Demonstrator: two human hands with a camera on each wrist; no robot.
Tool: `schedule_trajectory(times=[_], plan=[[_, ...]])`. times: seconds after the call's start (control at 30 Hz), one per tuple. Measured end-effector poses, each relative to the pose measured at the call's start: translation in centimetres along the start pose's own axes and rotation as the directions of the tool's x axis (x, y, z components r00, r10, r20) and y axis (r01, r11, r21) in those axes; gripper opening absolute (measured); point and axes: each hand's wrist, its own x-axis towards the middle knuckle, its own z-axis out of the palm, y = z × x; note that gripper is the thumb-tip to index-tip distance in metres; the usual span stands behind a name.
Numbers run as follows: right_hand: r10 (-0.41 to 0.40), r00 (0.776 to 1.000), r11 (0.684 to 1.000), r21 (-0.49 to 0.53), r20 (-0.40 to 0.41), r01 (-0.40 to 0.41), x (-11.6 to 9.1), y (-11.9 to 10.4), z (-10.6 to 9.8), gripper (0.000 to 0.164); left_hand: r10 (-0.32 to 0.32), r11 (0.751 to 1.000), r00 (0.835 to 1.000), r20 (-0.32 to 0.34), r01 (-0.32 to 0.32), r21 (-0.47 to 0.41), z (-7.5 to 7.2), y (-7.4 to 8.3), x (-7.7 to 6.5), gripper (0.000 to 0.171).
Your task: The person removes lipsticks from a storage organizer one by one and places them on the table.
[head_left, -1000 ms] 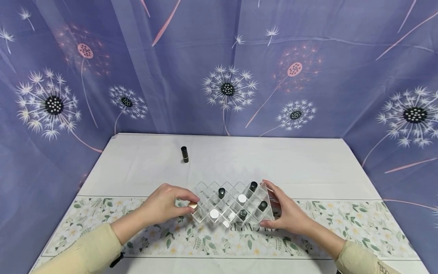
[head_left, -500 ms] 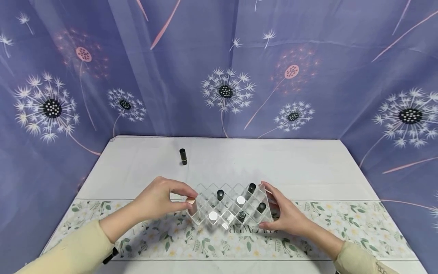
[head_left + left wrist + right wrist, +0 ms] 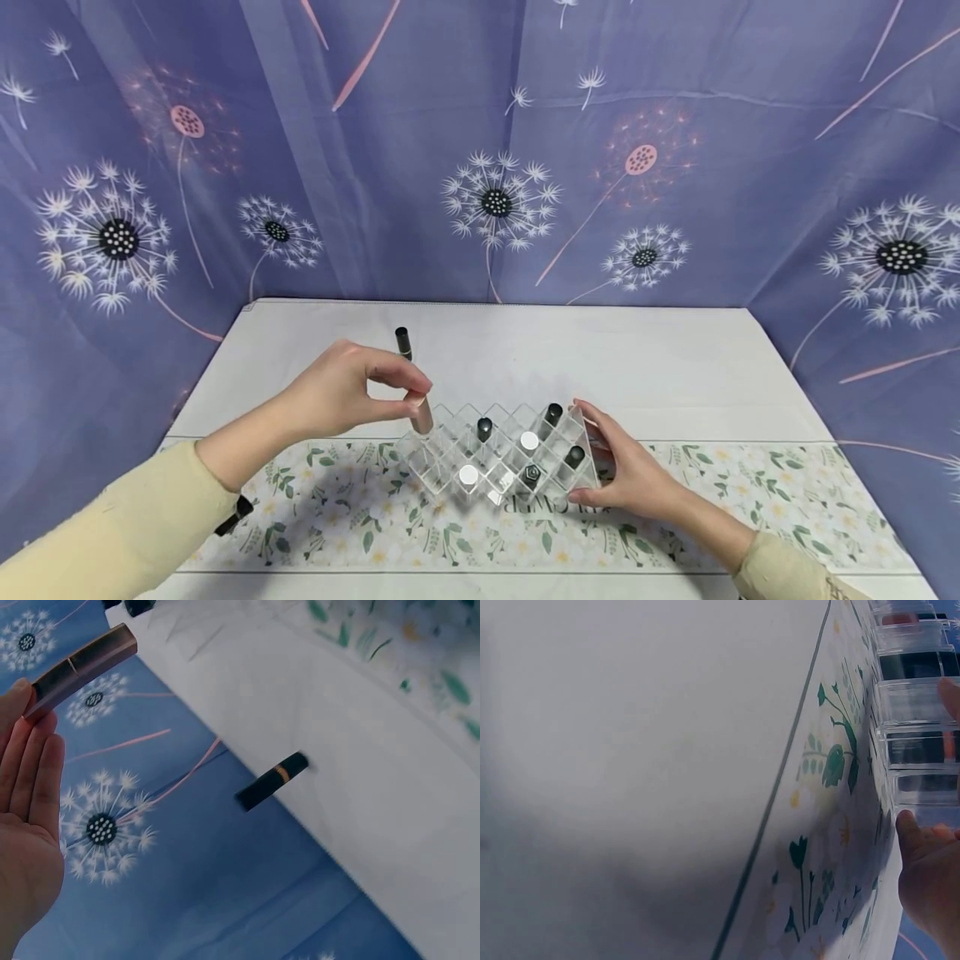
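Between thumb and fingers, my left hand (image 3: 337,392) pinches a rose-gold lipstick tube (image 3: 86,671) by one end. The tube is raised over the left end of a clear lipstick organizer (image 3: 438,479) with diamond-shaped slots. My right hand (image 3: 626,467) grips the organizer's right end, thumb at the near side and fingers at the far side. Several lipsticks stand in the slots, among them a white-topped one (image 3: 468,476) and a black one (image 3: 575,456). In the right wrist view, part of the right hand (image 3: 930,874) lies against the organizer's clear wall.
A black lipstick (image 3: 402,340) with a gold band stands on the white table behind the left hand. A floral runner (image 3: 337,533) crosses the table under the organizer. A purple dandelion curtain (image 3: 390,208) hangs behind the table and along its sides.
My left hand has lifted the rose-gold lipstick tube up out of the organizer's left end and moved back with it. The right hand has kept its hold on the organizer.
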Motion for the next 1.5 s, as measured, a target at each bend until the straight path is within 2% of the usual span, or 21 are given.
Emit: schedule_trajectory(times=[0.1,0.3,0.73,0.87,1.07,1.3,1.5], plan=[[-0.010,1.000,1.000,-0.007,-0.003,0.010,0.0,0.1,0.0,0.126,0.006,0.999,1.000,-0.017,-0.005,0.034,-0.5,0.0,0.9,0.020],[0.008,1.000,1.000,-0.008,-0.005,-0.008,-0.1,0.1,-0.1,0.128,-0.040,0.999,0.998,-0.048,0.042,0.034,-0.6,-0.4,2.6,0.022],[0.006,1.000,1.000,-0.014,-0.006,-0.006,-0.1,0.2,-0.1,0.128,-0.066,0.997,0.995,-0.075,0.068,0.027,0.8,-2.9,6.1,0.023],[0.004,1.000,1.000,-0.012,-0.009,-0.004,-0.1,0.3,0.0,0.126,-0.098,0.995,0.992,-0.080,0.100,0.017,1.2,-3.7,7.1,0.024],[0.014,1.000,1.000,-0.008,-0.004,-0.014,0.0,0.3,0.2,0.127,-0.191,0.982,0.977,-0.099,0.190,-0.017,1.7,-4.8,8.0,0.026],[0.003,1.000,1.000,-0.017,-0.009,-0.003,0.0,0.3,0.2,0.125,-0.232,0.972,0.962,-0.147,0.236,0.013,2.3,-5.9,8.7,0.025],[-0.017,1.000,1.000,-0.024,-0.019,0.016,0.0,0.2,0.3,0.124,-0.284,0.957,0.938,-0.198,0.290,0.002,3.5,-6.6,8.9,0.024]])
